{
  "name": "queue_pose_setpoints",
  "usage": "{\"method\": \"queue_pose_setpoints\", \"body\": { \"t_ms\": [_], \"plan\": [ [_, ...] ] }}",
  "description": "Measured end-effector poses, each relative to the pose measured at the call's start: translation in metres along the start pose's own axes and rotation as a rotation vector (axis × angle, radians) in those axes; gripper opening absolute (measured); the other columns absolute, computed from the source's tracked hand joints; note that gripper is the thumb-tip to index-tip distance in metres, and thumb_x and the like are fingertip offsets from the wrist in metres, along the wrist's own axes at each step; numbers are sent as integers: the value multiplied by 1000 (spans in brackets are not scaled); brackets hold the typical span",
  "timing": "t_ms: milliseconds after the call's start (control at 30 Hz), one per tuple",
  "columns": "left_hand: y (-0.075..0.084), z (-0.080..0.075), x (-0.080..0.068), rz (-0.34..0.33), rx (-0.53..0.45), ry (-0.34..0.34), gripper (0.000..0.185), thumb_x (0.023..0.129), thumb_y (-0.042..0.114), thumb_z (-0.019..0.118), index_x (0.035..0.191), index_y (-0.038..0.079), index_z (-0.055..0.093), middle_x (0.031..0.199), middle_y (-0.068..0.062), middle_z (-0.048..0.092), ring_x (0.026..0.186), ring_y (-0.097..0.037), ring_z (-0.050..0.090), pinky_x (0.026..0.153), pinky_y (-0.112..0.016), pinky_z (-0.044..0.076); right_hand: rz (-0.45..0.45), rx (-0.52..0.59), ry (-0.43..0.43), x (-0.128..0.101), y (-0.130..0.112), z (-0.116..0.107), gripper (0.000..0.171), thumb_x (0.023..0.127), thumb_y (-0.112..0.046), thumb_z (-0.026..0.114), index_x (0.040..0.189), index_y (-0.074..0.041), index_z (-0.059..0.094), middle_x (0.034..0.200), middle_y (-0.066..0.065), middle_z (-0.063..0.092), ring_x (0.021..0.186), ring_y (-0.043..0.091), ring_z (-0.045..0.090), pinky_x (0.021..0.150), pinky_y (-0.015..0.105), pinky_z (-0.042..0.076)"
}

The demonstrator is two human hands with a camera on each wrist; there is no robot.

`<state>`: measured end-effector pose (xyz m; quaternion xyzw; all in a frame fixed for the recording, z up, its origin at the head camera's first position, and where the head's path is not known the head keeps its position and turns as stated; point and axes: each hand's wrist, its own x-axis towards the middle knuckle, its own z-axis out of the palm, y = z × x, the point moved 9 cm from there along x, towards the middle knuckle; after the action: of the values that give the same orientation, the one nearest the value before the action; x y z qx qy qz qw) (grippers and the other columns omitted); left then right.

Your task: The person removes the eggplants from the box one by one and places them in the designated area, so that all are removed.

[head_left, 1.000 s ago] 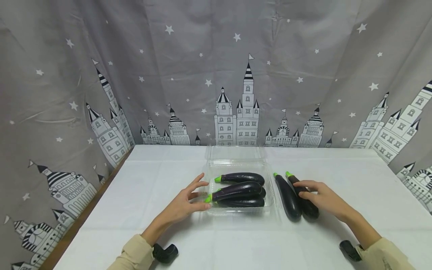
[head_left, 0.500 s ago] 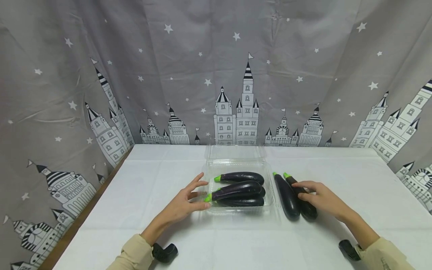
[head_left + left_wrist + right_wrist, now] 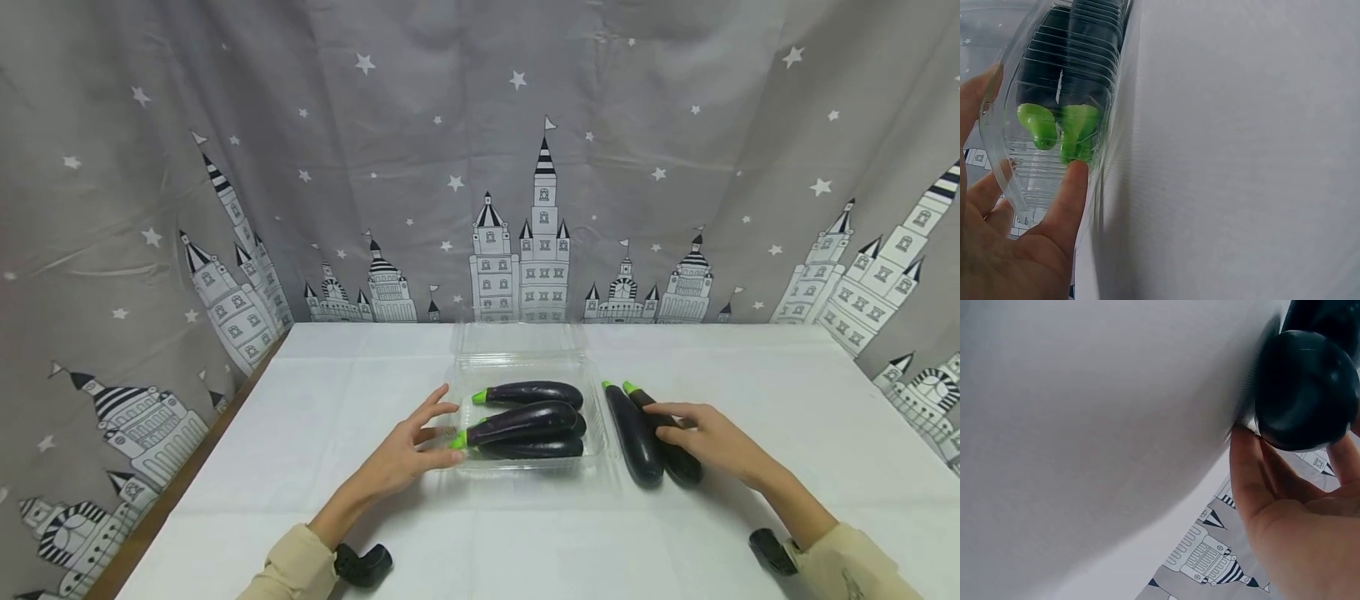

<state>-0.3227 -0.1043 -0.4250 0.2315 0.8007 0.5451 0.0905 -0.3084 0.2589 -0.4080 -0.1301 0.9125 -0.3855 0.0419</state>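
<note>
A clear plastic clamshell container [image 3: 525, 465] lies open on the table, with several dark purple eggplants [image 3: 528, 421] inside. My left hand [image 3: 405, 454] is at its left side, fingers spread. In the left wrist view the thumb [image 3: 1069, 197] touches the ribbed wall, close to the green stem ends [image 3: 1079, 125]. Right of the container, two more eggplants lie side by side. The inner one [image 3: 633, 437] is untouched. My right hand [image 3: 712, 437] holds the outer eggplant [image 3: 684, 467], thumb and fingers around it. The right wrist view shows its rounded end [image 3: 1307, 390] between them.
The container's lid [image 3: 517, 338] is folded back toward the curtain. A grey curtain [image 3: 420, 125] printed with castles and stars hangs behind the white-covered table [image 3: 540, 542]. The table's wooden edge [image 3: 187, 475] shows at the left.
The stem end of the outer eggplant has shifted slightly left, nearer its neighbour, with the right hand on it. The left hand keeps its place at the container. The head view has moved slightly.
</note>
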Motion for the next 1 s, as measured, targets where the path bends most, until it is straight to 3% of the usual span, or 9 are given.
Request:
{"method": "queue_pose_setpoints", "body": {
  "t_ms": [133,300,467,1000],
  "plan": [
    [1,-1,-1,16,-1,2,63,79,23,73,133,9,44,152,2,11,119,-35,42,98,-48,33,-22,39,1,0,-2,1,38,89,-14,57,126,-4,54,131,25,44,113,43,46,89,51,41],
    [1,0,-1,12,2,-4,63,79,23,73,133,9,43,152,3,10,120,-35,42,98,-47,33,-26,-9,45,-2,-1,-3,38,84,-8,59,121,-2,57,126,23,47,114,42,43,88,56,38],
    [2,0,-2,6,4,-7,63,79,25,73,133,10,43,152,4,10,120,-36,41,98,-47,35,21,-49,55,-2,2,-6,40,79,-10,63,118,-5,59,121,21,50,101,35,49,79,49,42],
    [1,0,-1,1,-1,-8,64,79,25,73,133,9,44,152,4,10,121,-36,40,98,-47,34,16,-10,51,-4,4,-7,37,86,-22,63,119,-6,59,123,19,51,107,37,49,81,48,43]
  ]
}}
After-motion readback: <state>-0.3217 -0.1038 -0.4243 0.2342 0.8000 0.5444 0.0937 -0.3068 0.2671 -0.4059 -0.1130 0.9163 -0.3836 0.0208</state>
